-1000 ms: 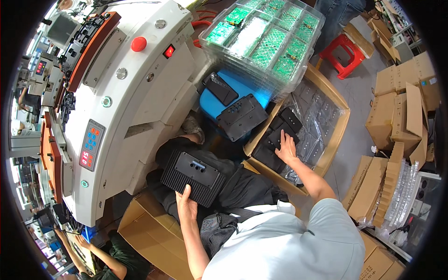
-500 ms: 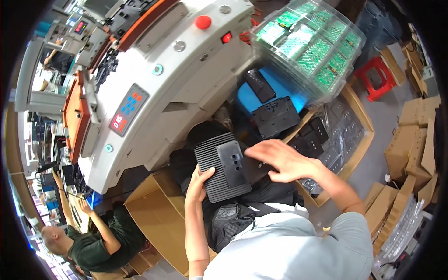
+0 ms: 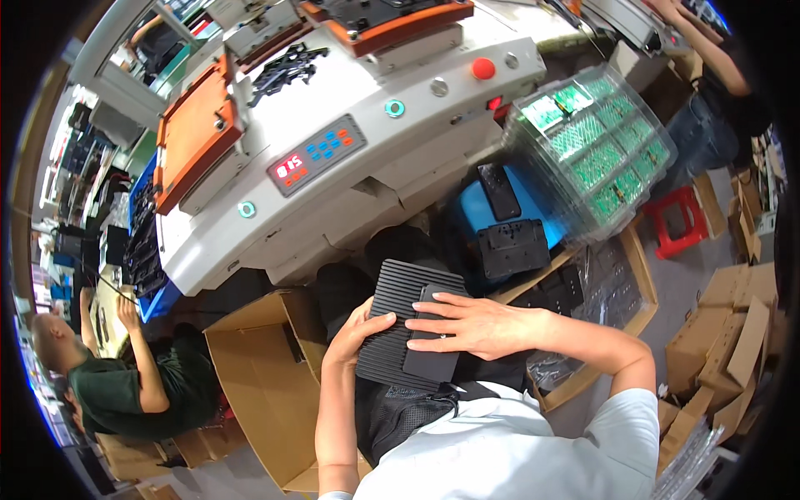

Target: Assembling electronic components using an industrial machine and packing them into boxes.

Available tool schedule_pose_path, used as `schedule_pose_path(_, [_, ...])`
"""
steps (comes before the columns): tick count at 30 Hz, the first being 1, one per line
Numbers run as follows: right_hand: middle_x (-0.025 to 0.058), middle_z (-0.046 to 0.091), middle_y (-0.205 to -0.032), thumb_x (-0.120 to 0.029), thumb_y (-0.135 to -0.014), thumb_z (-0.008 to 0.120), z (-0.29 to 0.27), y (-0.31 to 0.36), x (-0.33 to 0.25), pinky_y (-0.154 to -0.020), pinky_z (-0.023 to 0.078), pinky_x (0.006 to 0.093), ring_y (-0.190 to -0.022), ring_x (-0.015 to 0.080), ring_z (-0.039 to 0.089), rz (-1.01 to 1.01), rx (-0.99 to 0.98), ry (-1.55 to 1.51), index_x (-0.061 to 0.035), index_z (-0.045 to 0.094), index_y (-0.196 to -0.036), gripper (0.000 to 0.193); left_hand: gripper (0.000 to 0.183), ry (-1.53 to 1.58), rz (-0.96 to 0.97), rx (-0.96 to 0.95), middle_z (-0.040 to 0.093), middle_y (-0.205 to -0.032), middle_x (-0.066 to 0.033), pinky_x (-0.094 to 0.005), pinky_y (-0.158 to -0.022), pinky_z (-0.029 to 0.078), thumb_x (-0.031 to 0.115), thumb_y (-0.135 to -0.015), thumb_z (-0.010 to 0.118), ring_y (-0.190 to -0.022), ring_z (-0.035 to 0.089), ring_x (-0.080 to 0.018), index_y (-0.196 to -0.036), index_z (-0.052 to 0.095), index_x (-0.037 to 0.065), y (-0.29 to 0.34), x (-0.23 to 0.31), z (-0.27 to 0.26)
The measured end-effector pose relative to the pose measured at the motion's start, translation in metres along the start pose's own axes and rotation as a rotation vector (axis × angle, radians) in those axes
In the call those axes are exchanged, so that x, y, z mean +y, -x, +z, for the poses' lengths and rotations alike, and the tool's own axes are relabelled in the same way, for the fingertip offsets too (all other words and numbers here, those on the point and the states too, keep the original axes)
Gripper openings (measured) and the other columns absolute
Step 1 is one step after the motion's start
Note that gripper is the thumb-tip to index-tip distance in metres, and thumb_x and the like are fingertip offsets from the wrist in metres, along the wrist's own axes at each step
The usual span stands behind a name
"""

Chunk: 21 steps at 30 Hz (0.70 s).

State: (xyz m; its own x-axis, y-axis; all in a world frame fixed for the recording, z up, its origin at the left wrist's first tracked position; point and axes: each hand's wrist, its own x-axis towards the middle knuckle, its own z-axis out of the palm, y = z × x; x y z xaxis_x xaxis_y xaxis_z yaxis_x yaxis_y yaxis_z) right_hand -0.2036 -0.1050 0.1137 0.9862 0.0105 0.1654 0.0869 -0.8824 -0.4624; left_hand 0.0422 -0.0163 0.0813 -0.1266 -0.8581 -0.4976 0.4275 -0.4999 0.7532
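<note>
Head view: a ribbed black casing lies mid-frame, left hand grasping its edge, right hand spread over its smooth plate; at right, a carton holds black parts, upper right, a clear tray, circuit boards.

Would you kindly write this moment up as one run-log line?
left hand: gripping ribbed black case | right hand: fingers spread over smooth black plate | plate: lying on case | open cardboard box: person's left
</note>
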Motion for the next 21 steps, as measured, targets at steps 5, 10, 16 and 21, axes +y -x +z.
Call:
schedule_pose_path(5, [0.0091, 0.032, -0.147, 0.000, -0.069, 0.057, -0.009, -0.011, -0.010, -0.112, 0.023, 0.0482, -0.137, 0.0308, 0.028, -0.060, -0.075, -0.086, -0.0128, 0.034, -0.142, 0.078, 0.046, 0.042, -0.030, -0.095, 0.061, -0.111, -0.0071, -0.0283, -0.089, 0.046, 0.014, -0.081, 0.067, -0.101, 0.058, -0.0139, -0.121, 0.051, -0.001, 0.010, 0.002, 0.003])
schedule_pose_path(10, [0.0135, 0.031, -0.147, 0.003, -0.068, 0.053, -0.005, -0.026, -0.011, -0.111, 0.024, 0.0490, -0.136, 0.0322, 0.028, -0.079, -0.122, -0.114, -0.0106, 0.033, -0.142, 0.078, 0.043, 0.129, 0.029, -0.096, 0.061, -0.111, -0.0069, -0.0272, -0.086, 0.048, 0.013, -0.084, 0.064, -0.098, 0.059, -0.0136, -0.122, 0.051, -0.001, 0.016, -0.010, -0.008])
schedule_pose_path(16, [0.0166, 0.039, -0.141, 0.005, -0.070, 0.054, -0.012, -0.039, -0.025, -0.108, 0.033, 0.0448, -0.131, 0.0319, 0.038, -0.048, -0.060, -0.025, -0.0096, 0.040, -0.138, 0.071, 0.031, 0.236, 0.092, -0.097, 0.063, -0.105, -0.0051, -0.0245, -0.079, 0.049, 0.013, -0.084, 0.064, -0.090, 0.061, -0.0109, -0.112, 0.058, 0.001, 0.027, -0.011, -0.028])
schedule_pose_path(21, [0.0147, 0.063, -0.110, 0.005, -0.068, 0.064, -0.020, -0.053, -0.025, -0.088, 0.053, 0.0356, -0.100, 0.0286, 0.063, -0.093, 0.368, 0.038, -0.0007, 0.060, -0.114, 0.047, 0.054, 0.630, -0.132, -0.065, 0.066, -0.098, -0.0103, -0.0303, -0.080, 0.052, 0.049, -0.092, 0.047, -0.088, 0.064, -0.0162, -0.107, 0.063, 0.000, 0.037, -0.001, -0.031])
